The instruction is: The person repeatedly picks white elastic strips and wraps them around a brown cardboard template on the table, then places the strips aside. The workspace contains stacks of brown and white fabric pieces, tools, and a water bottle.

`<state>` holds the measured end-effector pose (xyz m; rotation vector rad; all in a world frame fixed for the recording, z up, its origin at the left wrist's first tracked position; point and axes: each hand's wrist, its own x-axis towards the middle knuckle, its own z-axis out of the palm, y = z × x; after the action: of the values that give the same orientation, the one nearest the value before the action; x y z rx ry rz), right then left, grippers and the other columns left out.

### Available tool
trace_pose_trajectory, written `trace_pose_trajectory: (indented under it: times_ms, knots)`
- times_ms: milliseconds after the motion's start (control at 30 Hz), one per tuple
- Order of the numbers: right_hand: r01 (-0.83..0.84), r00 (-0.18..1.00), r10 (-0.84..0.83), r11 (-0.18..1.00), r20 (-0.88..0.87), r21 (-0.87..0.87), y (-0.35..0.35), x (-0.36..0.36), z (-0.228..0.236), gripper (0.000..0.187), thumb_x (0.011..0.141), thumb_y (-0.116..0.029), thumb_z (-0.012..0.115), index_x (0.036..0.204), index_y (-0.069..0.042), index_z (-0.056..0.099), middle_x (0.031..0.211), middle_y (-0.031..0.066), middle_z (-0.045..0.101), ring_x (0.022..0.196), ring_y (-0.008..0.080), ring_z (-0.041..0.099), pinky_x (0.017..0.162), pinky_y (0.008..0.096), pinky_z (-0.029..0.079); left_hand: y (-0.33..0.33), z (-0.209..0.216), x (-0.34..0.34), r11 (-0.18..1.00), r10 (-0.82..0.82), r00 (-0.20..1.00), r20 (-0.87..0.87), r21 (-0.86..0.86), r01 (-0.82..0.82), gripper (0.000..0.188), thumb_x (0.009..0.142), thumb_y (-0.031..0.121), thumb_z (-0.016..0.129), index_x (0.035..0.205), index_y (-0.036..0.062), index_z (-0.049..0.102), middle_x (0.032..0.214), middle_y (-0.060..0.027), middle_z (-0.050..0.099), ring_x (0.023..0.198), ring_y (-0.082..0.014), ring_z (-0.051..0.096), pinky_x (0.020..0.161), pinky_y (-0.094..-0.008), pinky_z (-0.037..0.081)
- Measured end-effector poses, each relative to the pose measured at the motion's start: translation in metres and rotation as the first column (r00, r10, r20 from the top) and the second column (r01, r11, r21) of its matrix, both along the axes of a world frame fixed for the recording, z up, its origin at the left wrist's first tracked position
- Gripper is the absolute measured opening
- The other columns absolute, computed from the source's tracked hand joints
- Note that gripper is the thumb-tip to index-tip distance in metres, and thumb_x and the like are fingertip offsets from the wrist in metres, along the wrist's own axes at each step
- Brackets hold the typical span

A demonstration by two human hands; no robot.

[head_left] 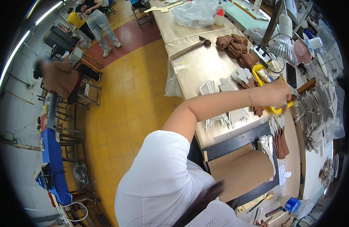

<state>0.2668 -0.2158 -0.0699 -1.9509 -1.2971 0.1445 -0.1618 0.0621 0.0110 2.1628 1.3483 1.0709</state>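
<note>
My left arm stretches across the bench, and my left hand (277, 93) is over the near end of a yellow plastic basket (274, 109). Its fingers curl downward, closed; what they hold, if anything, is hidden. White spool-like items and small containers sit in the basket. Beside my forearm lie pale flat cut pieces (208, 87) and a stack of brown and grey strips (244, 77). Only the fingertips of my right hand (262, 223) show at the bottom edge, near slim hand tools; its grip cannot be made out.
A brown curved sheet (242, 170) lies on a black board (227, 145). Further off are a hammer (191, 47), brown bundles (235, 47), a lamp (284, 41) and a phone (291, 75). Grey pieces (316, 108) pile up at right. Other people (60, 79) are at left.
</note>
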Motion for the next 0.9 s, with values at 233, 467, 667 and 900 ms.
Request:
trace_pose_trajectory:
  times_ms: [233, 467, 667, 900]
  knots:
    - [-0.001, 0.997, -0.001, 1.0, -0.075, -0.025, -0.006, 0.001, 0.011, 0.039, 0.094, -0.034, 0.053, 0.107, 0.003, 0.05, 0.094, 0.0191, 0.061, 0.08, 0.026, 0.059, 0.07, 0.036, 0.05, -0.095, 0.061, 0.036, 0.66, -0.396, 0.544, 0.739, -0.183, 0.729, 0.017, 0.082, 0.004, 0.062, 0.097, -0.0033, 0.064, 0.08, -0.0088, 0.067, 0.062, -0.0124, 0.065, 0.055, -0.0254, 0.053]
    - [-0.015, 0.903, 0.003, 1.0, -0.43, -0.025, -0.007, 0.079, -0.014, 0.03, 0.096, -0.025, 0.05, 0.117, -0.003, 0.051, 0.107, 0.0153, 0.062, 0.093, 0.0215, 0.061, 0.075, 0.0308, 0.049, -0.15, -0.03, 0.039, 0.334, -0.138, 0.596, 0.791, -0.529, 0.78, 0.019, 0.083, 0.003, 0.063, 0.098, -0.008, 0.062, 0.082, -0.0127, 0.067, 0.066, -0.0141, 0.066, 0.058, -0.0237, 0.054]
    - [-0.129, 0.756, 0.16, 0.987, -0.635, 0.096, 0.022, -0.036, 0.036, 0.015, 0.089, -0.006, 0.057, 0.102, 0.002, 0.056, 0.075, 0.0049, 0.056, 0.062, 0.0104, 0.052, 0.059, 0.0221, 0.045, -0.162, -0.026, 0.036, 0.262, 0.106, 0.707, 0.699, -0.706, 0.658, 0.023, 0.086, 0.006, 0.062, 0.104, -0.0072, 0.06, 0.084, -0.0125, 0.066, 0.072, -0.0164, 0.067, 0.061, -0.024, 0.053]
    - [-0.564, 0.525, 0.261, 0.819, -0.81, -0.102, 0.047, -0.127, 0.099, 0.011, 0.082, -0.008, 0.067, 0.08, 0.002, 0.06, 0.064, 0.0073, 0.061, 0.046, 0.0079, 0.053, 0.041, 0.0181, 0.042, -0.159, -0.022, 0.041, 0.244, 0.085, 0.735, 0.672, -0.73, 0.639, 0.026, 0.089, 0.014, 0.062, 0.105, -0.0074, 0.062, 0.082, -0.0133, 0.065, 0.073, -0.0184, 0.067, 0.064, -0.0246, 0.055]
